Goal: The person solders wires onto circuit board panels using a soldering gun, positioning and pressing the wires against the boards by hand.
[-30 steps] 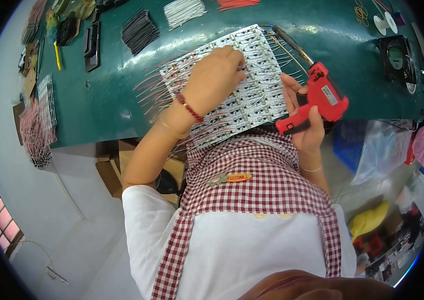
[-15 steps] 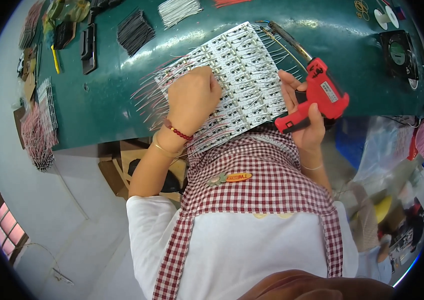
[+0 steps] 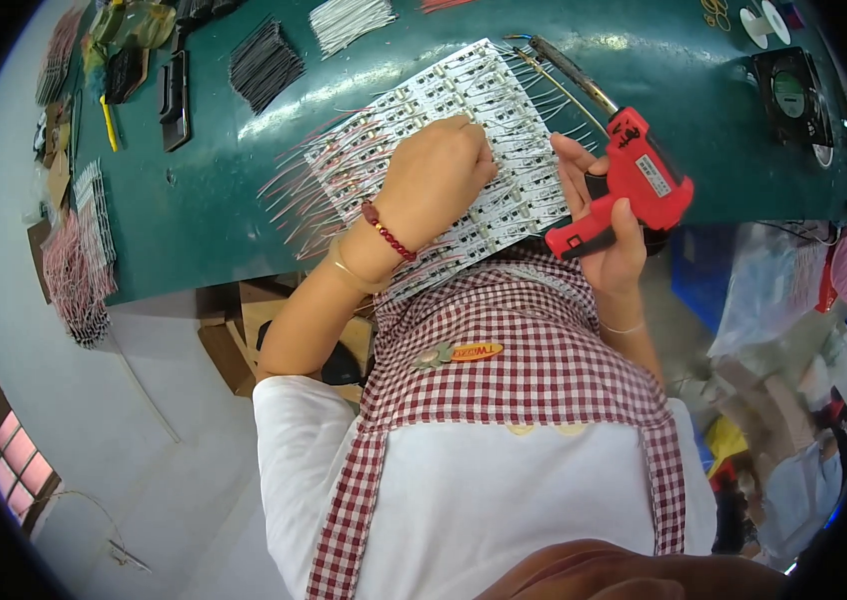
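Observation:
A white panel of small circuit boards lies tilted at the table's front edge, with rows of dark components. Red and pale wires fan out from its left side, pale wires from its right. My left hand is closed in a fist over the middle of the panel; its fingertips are hidden, so anything pinched there cannot be seen. In my right hand, beside the panel's right edge, is a red soldering gun gripped by its handle. Its metal barrel slants up and left, past the panel's upper right corner.
Bundles of black wires and white wires lie on the green table. A white spool and a black device occupy the far right. Wired strips hang over the left edge, near a yellow-handled tool.
My left hand has shifted right and slightly away from me across the panel, still closed. My right hand keeps the soldering gun in nearly the same place.

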`<state>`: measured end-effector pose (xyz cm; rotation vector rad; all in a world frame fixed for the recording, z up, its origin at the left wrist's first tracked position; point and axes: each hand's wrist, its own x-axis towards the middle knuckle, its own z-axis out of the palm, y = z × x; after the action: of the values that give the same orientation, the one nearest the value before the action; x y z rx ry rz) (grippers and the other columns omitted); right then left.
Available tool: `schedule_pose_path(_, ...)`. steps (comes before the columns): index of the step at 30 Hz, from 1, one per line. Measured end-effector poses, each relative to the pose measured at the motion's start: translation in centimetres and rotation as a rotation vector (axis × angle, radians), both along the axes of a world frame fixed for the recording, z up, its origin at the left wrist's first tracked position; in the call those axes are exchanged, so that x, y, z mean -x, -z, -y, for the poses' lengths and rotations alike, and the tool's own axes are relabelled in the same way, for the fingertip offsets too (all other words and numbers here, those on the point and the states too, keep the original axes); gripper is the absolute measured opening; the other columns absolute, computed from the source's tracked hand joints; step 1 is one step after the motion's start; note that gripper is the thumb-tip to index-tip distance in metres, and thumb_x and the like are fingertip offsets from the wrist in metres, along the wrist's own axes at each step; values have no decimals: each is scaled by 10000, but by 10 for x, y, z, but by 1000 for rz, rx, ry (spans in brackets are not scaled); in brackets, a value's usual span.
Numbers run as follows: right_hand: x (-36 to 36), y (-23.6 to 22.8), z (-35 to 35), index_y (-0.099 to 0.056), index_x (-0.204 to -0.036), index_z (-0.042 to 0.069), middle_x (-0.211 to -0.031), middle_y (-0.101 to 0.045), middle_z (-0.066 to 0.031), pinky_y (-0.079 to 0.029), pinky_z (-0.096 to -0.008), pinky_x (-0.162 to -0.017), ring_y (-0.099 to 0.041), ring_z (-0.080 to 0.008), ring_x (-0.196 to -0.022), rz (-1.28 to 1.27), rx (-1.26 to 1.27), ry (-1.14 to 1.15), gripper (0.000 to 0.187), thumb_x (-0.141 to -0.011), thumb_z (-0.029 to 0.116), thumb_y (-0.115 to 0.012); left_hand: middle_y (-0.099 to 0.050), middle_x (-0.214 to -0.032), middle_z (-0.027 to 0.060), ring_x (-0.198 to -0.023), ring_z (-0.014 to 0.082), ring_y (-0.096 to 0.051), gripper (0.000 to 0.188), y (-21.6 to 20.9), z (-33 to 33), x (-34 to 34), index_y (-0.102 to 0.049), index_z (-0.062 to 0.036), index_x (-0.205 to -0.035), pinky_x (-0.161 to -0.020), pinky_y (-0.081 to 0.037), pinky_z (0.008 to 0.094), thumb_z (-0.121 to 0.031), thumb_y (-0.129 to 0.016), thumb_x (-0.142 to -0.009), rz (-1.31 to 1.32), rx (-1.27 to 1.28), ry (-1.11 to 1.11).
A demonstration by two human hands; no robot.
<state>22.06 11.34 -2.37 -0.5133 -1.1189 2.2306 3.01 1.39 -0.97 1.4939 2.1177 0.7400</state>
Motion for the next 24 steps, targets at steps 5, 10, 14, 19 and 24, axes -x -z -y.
schedule_pose_path(5,-2,2,-1,-459,-1167,43,-1384,-392,-321,-162,-453,-1178,-287,-392,-1393,-3,-4,10,434,-910,378,-564,-590,-711,97,-620,274,-591,108,-11,25,-2,-597,-45,-738,-580,-468,377,-124,-660,-774,36,5,-157)
schedule_pose_path(10,-3,2,-2,-456,-1168,44,-1384,-393,-320,-159,-457,-1178,-288,-392,-1392,5,-11,4,424,-916,372,-552,-577,-689,106,-598,289,-578,77,-5,36,-10,-571,-33,-749,-544,-449,391,-76,-617,-794,-171,71,-271)
schedule_pose_path(14,-2,5,-1,-475,-1171,44,-1368,-427,-297,-161,-465,-1178,-321,-376,-1378,-46,3,2,383,-921,324,-555,-572,-729,132,-656,322,-589,68,1,37,-7,-558,-26,-765,-572,-469,419,-72,-587,-805,-156,83,-270)
schedule_pose_path(19,-5,8,3,-494,-1180,41,-1355,-456,-276,-164,-469,-1179,-357,-356,-1361,-78,1,11,346,-927,269,-556,-581,-744,149,-653,338,-583,62,5,32,7,-555,-7,-783,-580,-453,421,-50,-599,-796,-131,-3,-164)
schedule_pose_path(24,-6,11,10,-491,-1187,43,-1335,-476,-271,-162,-462,-1182,-367,-344,-1357,-88,-1,31,313,-939,229,-531,-575,-767,155,-684,352,-577,54,12,22,16,-553,1,-781,-608,-454,419,-27,-599,-787,-188,-95,-140)
